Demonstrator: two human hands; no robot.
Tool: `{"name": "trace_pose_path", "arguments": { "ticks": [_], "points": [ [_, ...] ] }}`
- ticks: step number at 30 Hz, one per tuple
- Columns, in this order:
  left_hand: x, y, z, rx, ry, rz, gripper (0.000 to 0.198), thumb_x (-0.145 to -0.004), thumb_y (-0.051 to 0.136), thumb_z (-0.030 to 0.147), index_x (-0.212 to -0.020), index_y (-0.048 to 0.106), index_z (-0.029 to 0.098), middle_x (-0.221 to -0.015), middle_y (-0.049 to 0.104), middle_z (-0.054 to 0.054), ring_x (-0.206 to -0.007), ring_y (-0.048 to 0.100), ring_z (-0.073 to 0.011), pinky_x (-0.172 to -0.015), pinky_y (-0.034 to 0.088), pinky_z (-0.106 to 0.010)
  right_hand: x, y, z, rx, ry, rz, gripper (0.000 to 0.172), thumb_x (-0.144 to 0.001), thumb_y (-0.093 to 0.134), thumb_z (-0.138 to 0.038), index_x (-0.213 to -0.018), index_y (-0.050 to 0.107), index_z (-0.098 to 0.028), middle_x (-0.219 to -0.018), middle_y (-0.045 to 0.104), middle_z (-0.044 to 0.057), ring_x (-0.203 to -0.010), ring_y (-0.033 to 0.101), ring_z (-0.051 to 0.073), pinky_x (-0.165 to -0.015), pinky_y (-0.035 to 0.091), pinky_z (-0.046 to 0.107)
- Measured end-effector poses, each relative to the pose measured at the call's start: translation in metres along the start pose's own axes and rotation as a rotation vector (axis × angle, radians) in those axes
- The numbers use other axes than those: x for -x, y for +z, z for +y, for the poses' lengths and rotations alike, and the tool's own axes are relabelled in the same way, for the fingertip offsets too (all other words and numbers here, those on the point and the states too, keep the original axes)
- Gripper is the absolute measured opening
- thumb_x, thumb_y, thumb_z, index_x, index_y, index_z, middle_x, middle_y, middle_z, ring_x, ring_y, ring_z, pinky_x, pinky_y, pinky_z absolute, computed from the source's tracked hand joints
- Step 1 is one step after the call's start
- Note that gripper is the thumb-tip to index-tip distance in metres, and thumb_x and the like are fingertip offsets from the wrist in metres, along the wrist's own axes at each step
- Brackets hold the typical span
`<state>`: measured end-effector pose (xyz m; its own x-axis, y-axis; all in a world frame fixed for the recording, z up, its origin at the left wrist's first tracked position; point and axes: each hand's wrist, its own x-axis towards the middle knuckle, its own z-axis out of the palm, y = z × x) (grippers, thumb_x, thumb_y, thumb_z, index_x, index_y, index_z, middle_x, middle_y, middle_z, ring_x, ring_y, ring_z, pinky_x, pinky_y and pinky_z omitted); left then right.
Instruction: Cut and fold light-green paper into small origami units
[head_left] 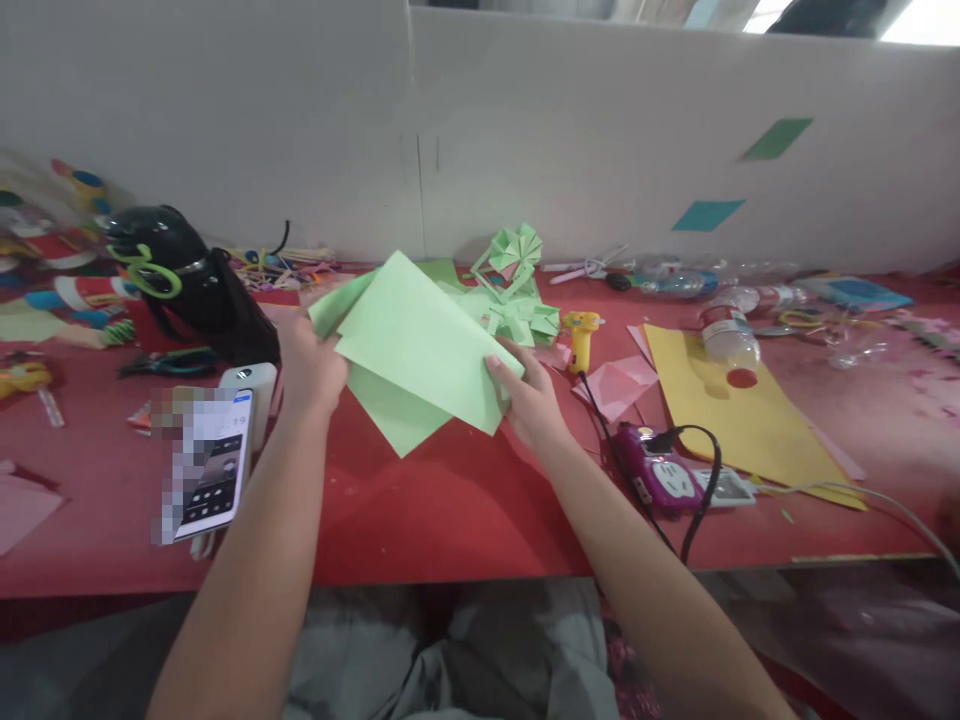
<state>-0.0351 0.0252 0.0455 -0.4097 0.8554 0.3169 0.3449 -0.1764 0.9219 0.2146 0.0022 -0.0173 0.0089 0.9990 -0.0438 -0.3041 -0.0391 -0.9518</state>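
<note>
Light green paper sheets (420, 345) are held up over the red table, overlapping at different angles. My left hand (311, 365) is closed on their left edge, where one piece looks bent or folded. On the right corner, my right hand (526, 395) pinches the paper with the thumb on top. Just behind the sheets lie folded green paper pieces (517, 310), with a round pleated green paper shape (516, 250) above them. A yellow glue gun (581, 338) stands to the right of my right hand.
A phone (214, 465) leans left of my left forearm, near a black bottle-like object (176, 270) and pliers (169, 362). At right are a purple power socket (660, 470) with cables, yellow paper (750, 420) and a plastic bottle (729, 335). A white panel (300, 120) rises behind.
</note>
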Motion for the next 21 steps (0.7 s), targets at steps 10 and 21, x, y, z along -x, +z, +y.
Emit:
{"name": "trace_pose_path", "arguments": {
  "ticks": [10, 21],
  "points": [
    [0.004, 0.002, -0.033, -0.172, -0.112, 0.126, 0.014, -0.07, 0.076, 0.028, -0.078, 0.073, 0.017, -0.08, 0.073, -0.006, -0.081, 0.071, -0.0278, -0.072, 0.059, -0.036, -0.006, -0.004, -0.006, 0.072, -0.138, -0.14, 0.078, -0.077, 0.049, -0.082, -0.135, 0.048, -0.03, -0.14, 0.057, 0.011, -0.109, 0.067, 0.026, -0.076, 0.061, 0.038],
    [-0.001, -0.002, -0.048, -0.195, -0.145, 0.227, 0.041, -0.083, 0.061, 0.048, -0.056, 0.057, 0.017, -0.051, 0.05, 0.0, -0.06, 0.057, -0.0187, -0.055, 0.042, -0.027, -0.02, -0.017, 0.011, 0.192, -0.299, 0.283, 0.032, -0.074, 0.073, -0.04, -0.095, 0.067, -0.017, -0.092, 0.072, 0.006, -0.076, 0.066, 0.019, -0.069, 0.053, 0.033]
  ]
}}
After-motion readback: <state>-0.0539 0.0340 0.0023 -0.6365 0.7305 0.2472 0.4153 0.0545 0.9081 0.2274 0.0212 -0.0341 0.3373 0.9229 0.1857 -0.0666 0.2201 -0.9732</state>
